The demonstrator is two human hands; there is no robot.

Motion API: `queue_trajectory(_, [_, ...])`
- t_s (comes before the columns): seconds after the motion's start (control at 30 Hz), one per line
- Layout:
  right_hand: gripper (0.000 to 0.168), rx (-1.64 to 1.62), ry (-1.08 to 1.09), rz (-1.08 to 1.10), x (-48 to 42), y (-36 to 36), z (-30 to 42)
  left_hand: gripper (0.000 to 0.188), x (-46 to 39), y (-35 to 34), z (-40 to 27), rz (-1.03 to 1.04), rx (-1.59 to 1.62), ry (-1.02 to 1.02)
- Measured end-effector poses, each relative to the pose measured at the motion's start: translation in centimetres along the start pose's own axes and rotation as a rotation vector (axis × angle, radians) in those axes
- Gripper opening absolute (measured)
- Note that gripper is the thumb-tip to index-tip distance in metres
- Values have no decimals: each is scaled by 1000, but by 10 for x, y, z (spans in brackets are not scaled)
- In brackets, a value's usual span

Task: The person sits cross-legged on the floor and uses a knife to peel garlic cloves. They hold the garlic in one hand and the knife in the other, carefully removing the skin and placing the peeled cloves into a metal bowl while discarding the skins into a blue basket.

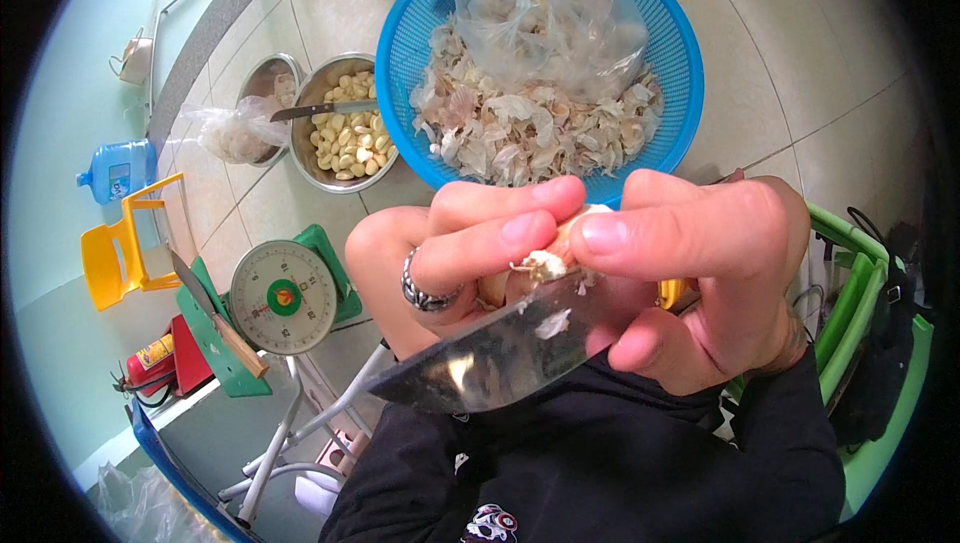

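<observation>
Close to the camera, my left hand (480, 250), with a patterned ring on one finger, grips a garlic clove (561, 247) in its papery skin. My right hand (697, 265) holds a knife, its broad steel blade (495, 355) pointing to the lower left and its yellow handle (671, 292) mostly hidden by the fingers. The right thumb presses on the clove just above the blade. A scrap of skin sticks to the blade. Beyond the hands, a blue plastic basket (691, 93) holds garlic skins (517, 127) and a clear plastic bag (551, 25).
A steel bowl (300, 149) of peeled garlic cloves (349, 142) has a knife (322, 109) across it. Beside it are another metal bowl (259, 78) and a tied bag (236, 130). At left stands a dial scale (283, 273) with a wooden-handled knife (225, 322) on its green pan.
</observation>
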State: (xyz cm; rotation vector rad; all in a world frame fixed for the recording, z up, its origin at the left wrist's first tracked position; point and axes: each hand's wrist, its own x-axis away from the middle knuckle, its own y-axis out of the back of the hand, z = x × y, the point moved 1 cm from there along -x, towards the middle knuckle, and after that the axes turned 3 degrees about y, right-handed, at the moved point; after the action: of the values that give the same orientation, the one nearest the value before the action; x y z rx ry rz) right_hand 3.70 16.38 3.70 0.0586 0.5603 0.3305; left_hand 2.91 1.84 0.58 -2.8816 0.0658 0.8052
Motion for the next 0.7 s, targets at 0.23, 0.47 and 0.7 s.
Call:
queue_trajectory(0.23, [52, 19, 13, 1, 1, 0, 0, 47, -12, 1, -11, 73, -74, -24])
queue_trajectory(0.47, [52, 21, 15, 5, 3, 0, 3, 47, -10, 3, -15, 99, -39, 6])
queue_trajectory(0.7, [51, 22, 17, 6, 5, 0, 2, 49, -10, -1, -9, 64, 103, -5])
